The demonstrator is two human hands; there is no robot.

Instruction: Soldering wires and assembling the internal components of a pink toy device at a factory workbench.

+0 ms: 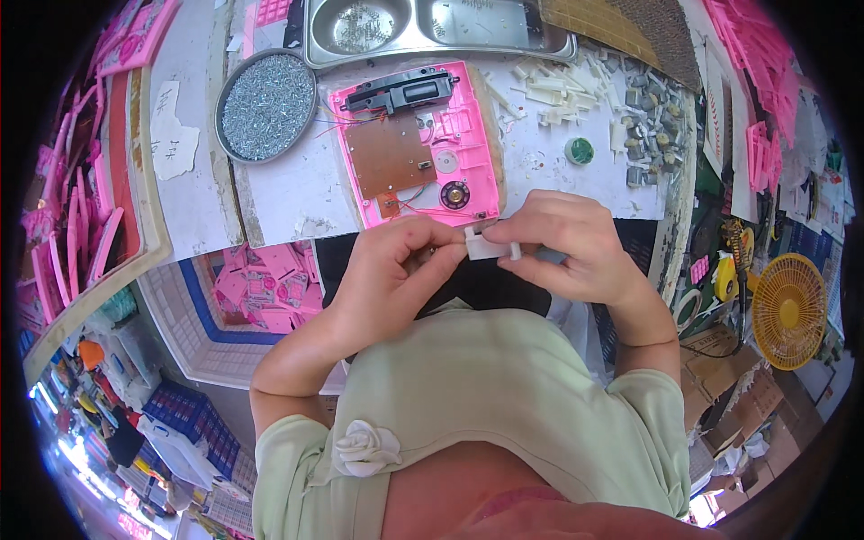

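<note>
When judged from the head view, the only one, looks partway along. Already carries, on the pink shell (482,148), a brown board (387,160), a round speaker-like disc (455,194) and a black housing (400,91). Probably leaves the small white part (487,247) to be dealt with, being not yet set in the shell; seems to leave plenty more, given loose white pieces (569,94) and grey pieces (641,126) toward the table's (288,202) far right corner.

As for the white part, lies just beyond the table's near edge, between the fingertips. Is gripped by thumb and fingers of the right hand (567,245). Meets, at its left end, the left hand (391,261), narrow, thumb and forefinger drawn together; cannot tell whether pinching the part or something smaller.
</note>
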